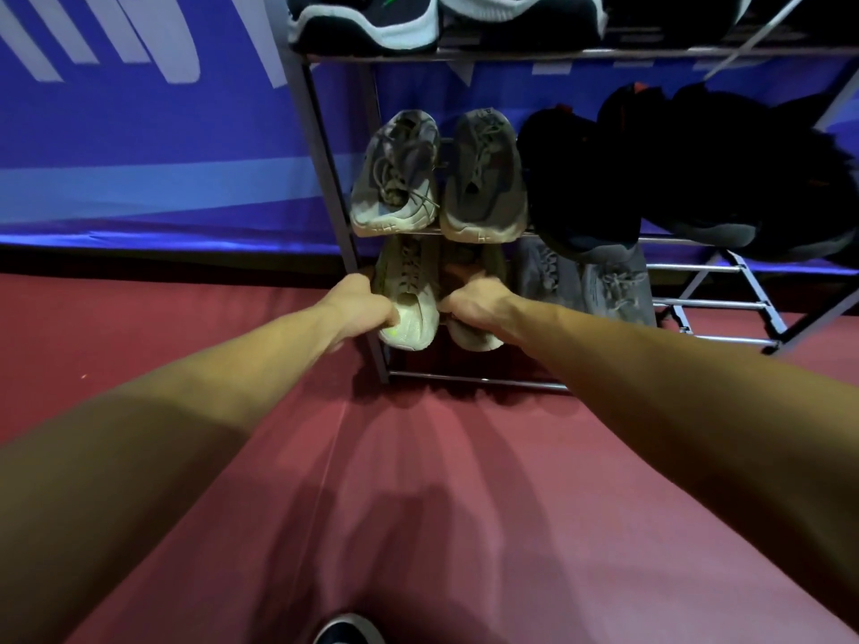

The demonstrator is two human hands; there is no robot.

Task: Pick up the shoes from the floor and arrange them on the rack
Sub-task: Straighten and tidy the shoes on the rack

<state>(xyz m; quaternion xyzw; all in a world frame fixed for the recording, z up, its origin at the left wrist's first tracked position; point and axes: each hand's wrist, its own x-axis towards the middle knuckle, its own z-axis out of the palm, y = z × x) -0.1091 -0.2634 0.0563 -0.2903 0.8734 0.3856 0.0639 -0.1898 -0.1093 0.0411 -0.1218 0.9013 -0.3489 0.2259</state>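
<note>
A metal shoe rack (320, 160) stands against the blue wall. On its lowest shelf, at the left end, lie two pale beige sneakers. My left hand (360, 306) grips the left beige sneaker (411, 295) at its side. My right hand (474, 306) grips the right beige sneaker (474, 339), whose upper is mostly hidden by the hand. Both shoes rest on the shelf bars with their toes pointing toward me.
A grey pair (613, 290) sits to the right on the same shelf. The middle shelf holds a grey pair (439, 178) and black shoes (604, 178); the top shelf holds dark sneakers with white soles (362, 25). Red floor (418, 481) lies in front, with a shoe toe (348, 629) at the bottom edge.
</note>
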